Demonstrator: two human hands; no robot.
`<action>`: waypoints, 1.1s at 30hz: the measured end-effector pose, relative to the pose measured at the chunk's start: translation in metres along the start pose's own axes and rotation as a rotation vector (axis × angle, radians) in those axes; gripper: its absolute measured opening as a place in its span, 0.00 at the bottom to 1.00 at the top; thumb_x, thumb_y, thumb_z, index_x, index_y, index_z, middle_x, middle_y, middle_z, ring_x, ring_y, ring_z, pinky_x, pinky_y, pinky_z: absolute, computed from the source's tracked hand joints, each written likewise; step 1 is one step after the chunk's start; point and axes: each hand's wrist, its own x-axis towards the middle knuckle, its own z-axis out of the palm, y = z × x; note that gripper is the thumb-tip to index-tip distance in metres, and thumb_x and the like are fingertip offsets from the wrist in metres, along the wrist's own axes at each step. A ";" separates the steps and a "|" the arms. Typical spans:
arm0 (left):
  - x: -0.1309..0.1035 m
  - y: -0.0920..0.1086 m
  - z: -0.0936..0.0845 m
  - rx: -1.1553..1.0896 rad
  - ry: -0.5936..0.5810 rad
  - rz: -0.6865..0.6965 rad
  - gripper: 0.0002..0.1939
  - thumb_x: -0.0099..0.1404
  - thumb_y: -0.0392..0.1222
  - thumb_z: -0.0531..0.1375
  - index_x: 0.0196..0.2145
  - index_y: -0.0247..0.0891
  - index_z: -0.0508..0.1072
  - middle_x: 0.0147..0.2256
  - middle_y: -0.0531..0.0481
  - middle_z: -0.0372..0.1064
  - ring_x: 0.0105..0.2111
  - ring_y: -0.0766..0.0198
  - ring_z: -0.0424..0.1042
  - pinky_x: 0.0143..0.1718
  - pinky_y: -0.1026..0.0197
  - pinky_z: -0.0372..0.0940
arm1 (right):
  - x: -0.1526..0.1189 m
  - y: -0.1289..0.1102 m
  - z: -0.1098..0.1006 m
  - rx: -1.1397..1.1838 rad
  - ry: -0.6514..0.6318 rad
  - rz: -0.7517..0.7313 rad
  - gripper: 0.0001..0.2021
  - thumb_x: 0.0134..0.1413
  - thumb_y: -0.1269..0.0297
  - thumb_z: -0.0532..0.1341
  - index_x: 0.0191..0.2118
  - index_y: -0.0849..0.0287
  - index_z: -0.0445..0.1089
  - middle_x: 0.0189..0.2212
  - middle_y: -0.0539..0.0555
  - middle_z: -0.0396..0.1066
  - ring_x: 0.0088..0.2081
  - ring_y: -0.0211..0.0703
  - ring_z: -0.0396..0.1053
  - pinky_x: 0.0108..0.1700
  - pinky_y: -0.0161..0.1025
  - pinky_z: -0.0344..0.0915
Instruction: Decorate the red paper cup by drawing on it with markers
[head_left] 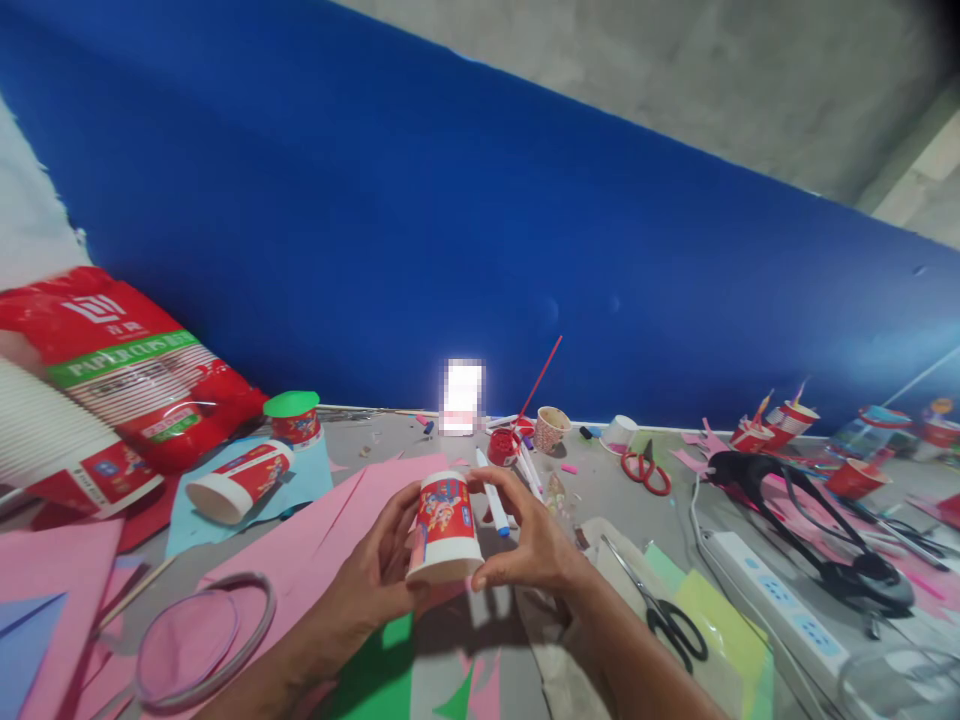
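A red-and-white paper cup (pixel 444 520) with a cartoon print is held between my two hands, just above the table. Its wider white end tilts down and toward me. My left hand (pixel 386 560) curls round the cup's left side, thumb near the lower rim. On the other side, my right hand (pixel 536 535) grips it with the thumb at the lower rim and fingers near the top. A white marker with a blue tip (pixel 491 495) shows in the gap between my right thumb and fingers. Pink paper (pixel 322 530) and green paper (pixel 382 665) lie beneath.
At left are a red bag of paper cups (pixel 127 350), a stack of cups (pixel 82 440) and a lying cup (pixel 244 480). To the right are black scissors (pixel 660 615), red-handled scissors (pixel 649 475) and a power strip (pixel 780 600). A blue wall (pixel 450 220) rises behind.
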 end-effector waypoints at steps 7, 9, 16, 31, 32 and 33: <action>0.002 0.001 -0.006 0.100 -0.070 -0.039 0.56 0.50 0.42 0.76 0.72 0.48 0.55 0.73 0.35 0.56 0.68 0.34 0.64 0.63 0.39 0.68 | -0.003 0.003 0.003 -0.127 0.064 -0.078 0.52 0.37 0.41 0.81 0.66 0.54 0.65 0.62 0.64 0.70 0.62 0.61 0.69 0.62 0.53 0.68; 0.003 0.002 -0.008 0.130 -0.066 -0.015 0.59 0.49 0.40 0.74 0.73 0.48 0.52 0.74 0.35 0.54 0.69 0.34 0.63 0.64 0.39 0.67 | -0.003 0.005 0.005 -0.180 0.072 -0.105 0.50 0.39 0.42 0.81 0.66 0.54 0.65 0.63 0.63 0.69 0.61 0.61 0.69 0.62 0.54 0.68; 0.004 0.012 -0.013 0.345 -0.105 0.046 0.52 0.52 0.37 0.71 0.72 0.48 0.57 0.72 0.38 0.58 0.71 0.39 0.60 0.67 0.37 0.64 | -0.006 0.004 0.005 -0.195 0.020 -0.084 0.49 0.39 0.47 0.81 0.67 0.51 0.64 0.64 0.63 0.69 0.63 0.62 0.68 0.64 0.57 0.67; 0.010 -0.009 -0.023 0.906 0.243 0.372 0.41 0.58 0.34 0.61 0.68 0.45 0.57 0.68 0.42 0.59 0.68 0.45 0.63 0.71 0.38 0.59 | -0.006 0.031 0.005 -0.843 -0.021 -0.065 0.20 0.62 0.75 0.61 0.58 0.56 0.74 0.44 0.60 0.81 0.49 0.54 0.74 0.48 0.44 0.71; 0.011 -0.010 -0.025 0.906 0.263 0.385 0.41 0.59 0.34 0.60 0.68 0.46 0.56 0.68 0.42 0.59 0.68 0.45 0.63 0.71 0.38 0.59 | -0.006 0.030 0.010 -0.935 -0.107 -0.025 0.19 0.63 0.75 0.61 0.57 0.56 0.74 0.42 0.59 0.81 0.48 0.54 0.73 0.48 0.44 0.70; 0.012 -0.011 -0.026 0.907 0.274 0.395 0.41 0.59 0.34 0.60 0.68 0.47 0.56 0.68 0.43 0.58 0.68 0.45 0.63 0.70 0.38 0.59 | -0.006 0.028 0.015 -1.006 -0.171 0.015 0.16 0.64 0.74 0.62 0.55 0.56 0.75 0.40 0.59 0.80 0.47 0.54 0.72 0.47 0.44 0.69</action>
